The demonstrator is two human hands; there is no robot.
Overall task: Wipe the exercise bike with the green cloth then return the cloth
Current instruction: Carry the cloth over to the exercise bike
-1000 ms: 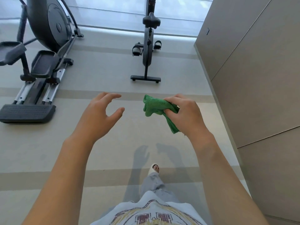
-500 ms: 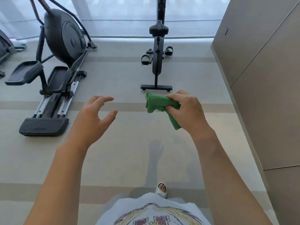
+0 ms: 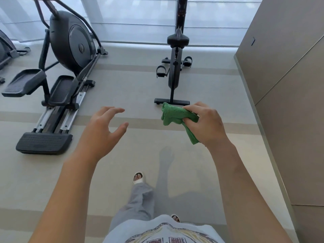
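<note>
Right hand (image 3: 204, 124): fingers (image 3: 190, 107) curled tight round the green cloth (image 3: 176, 115), thumb pinching it from below. Cloth is bunched; the wadded end sticks out left of the fist, a narrow tail hangs out beneath the palm. Long axis runs approx. upper-left to lower-right, the thick end pointing toward the left hand. Cloth is held in the air, clear of the floor (image 3: 122, 81), and in the view it overlaps the near foot bar of the exercise bike (image 3: 174, 74); no contact w/ the bike evident.

Left hand (image 3: 103, 127): holds nothing, touches nothing. Fingers spread and loosely bent, thumb out to the side, palm facing toward the cloth; well apart from it.

Exercise bike: stands upright ahead of the right hand, saddle toward the camera, frame's long axis running away toward the window blinds (image 3: 136, 18). Pedals visible either side; handlebars are cut off by the frame's top edge, so condition not assessable.

Left of the bike: elliptical trainer (image 3: 70, 44), well apart. Right of the bike: beige panelled wall (image 3: 284, 67). Near side of the bike: person's grey trouser leg (image 3: 138, 199) and a white sandal (image 3: 138, 178) on the floor.
</note>
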